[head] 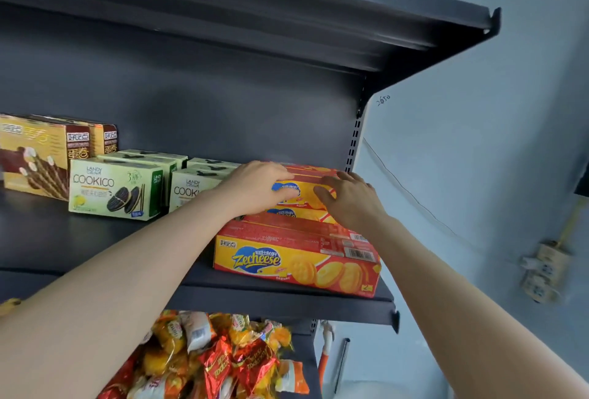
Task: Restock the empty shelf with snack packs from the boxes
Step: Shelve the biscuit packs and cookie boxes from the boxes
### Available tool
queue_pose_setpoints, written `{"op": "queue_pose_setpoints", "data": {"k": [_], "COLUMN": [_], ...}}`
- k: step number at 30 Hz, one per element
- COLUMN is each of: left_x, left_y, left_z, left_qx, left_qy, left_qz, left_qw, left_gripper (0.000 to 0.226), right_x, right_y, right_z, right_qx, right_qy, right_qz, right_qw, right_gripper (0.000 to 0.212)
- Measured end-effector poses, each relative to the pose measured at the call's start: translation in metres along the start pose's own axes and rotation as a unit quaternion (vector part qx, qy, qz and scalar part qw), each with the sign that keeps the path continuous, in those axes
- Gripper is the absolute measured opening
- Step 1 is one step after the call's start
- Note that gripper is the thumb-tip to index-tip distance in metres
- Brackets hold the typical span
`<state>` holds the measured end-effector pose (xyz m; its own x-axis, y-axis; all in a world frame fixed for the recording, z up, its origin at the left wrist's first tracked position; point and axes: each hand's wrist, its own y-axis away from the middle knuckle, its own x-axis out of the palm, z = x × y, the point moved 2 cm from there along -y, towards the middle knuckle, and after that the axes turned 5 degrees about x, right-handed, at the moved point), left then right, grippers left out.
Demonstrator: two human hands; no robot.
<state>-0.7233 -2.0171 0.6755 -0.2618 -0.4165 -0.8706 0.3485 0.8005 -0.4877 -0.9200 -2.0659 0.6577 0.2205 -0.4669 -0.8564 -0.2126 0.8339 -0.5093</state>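
On the dark shelf (47, 239), red and yellow Zecheese cracker boxes stand at the right end. The front box (296, 258) lies near the shelf's edge. Behind it is a rear Zecheese box (302, 194) on top of another one. My left hand (258, 186) rests on the left side of that top rear box with fingers laid over it. My right hand (347, 197) touches its right side, fingers spread. Whether either hand grips the box is unclear.
Green Cookico boxes (114, 188) stand in the shelf's middle, and brown egg-roll boxes (41, 153) at the left. A lower shelf holds a heap of small wrapped snacks (207, 357). Another dark shelf (318, 22) hangs overhead. A pale wall (478, 143) is to the right.
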Motion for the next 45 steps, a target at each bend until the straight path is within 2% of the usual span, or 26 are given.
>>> {"op": "queue_pose_setpoints", "data": {"k": [6,11,14,19,26,35,41,45], "left_x": [-0.004,0.014,0.025,0.038,0.043,0.055,0.055,0.051], "left_y": [0.08,0.115,0.119,0.117,0.099,0.078,0.075,0.072], "left_z": [-0.01,0.002,0.003,-0.007,-0.02,-0.016,-0.018,-0.022], "left_qx": [0.019,0.037,0.039,0.015,-0.008,-0.015,-0.002,0.005], "left_qy": [0.018,0.015,0.047,0.109,0.09,0.023,0.023,-0.077], "left_qz": [0.011,0.042,0.029,-0.014,-0.029,-0.033,-0.026,0.006], "left_qw": [1.0,0.998,0.998,0.994,0.995,0.999,0.999,0.997], "left_gripper": [0.054,0.068,0.069,0.065,0.065,0.069,0.069,0.077], "right_x": [-0.007,-0.001,0.007,0.013,0.011,0.029,0.036,0.028], "right_y": [0.067,0.116,0.133,0.145,0.122,0.093,0.09,0.091], "right_z": [0.033,0.046,0.042,0.027,0.0,-0.011,-0.013,-0.011], "right_qx": [0.013,0.012,0.005,0.071,0.069,0.038,0.033,0.027], "right_qy": [-0.038,0.046,0.076,0.086,0.018,0.035,0.033,0.053], "right_qz": [-0.014,-0.051,-0.074,-0.102,-0.026,-0.012,-0.019,-0.005], "right_qw": [0.999,0.998,0.994,0.988,0.997,0.999,0.999,0.998], "right_gripper": [0.051,0.072,0.082,0.076,0.095,0.091,0.067,0.074]}}
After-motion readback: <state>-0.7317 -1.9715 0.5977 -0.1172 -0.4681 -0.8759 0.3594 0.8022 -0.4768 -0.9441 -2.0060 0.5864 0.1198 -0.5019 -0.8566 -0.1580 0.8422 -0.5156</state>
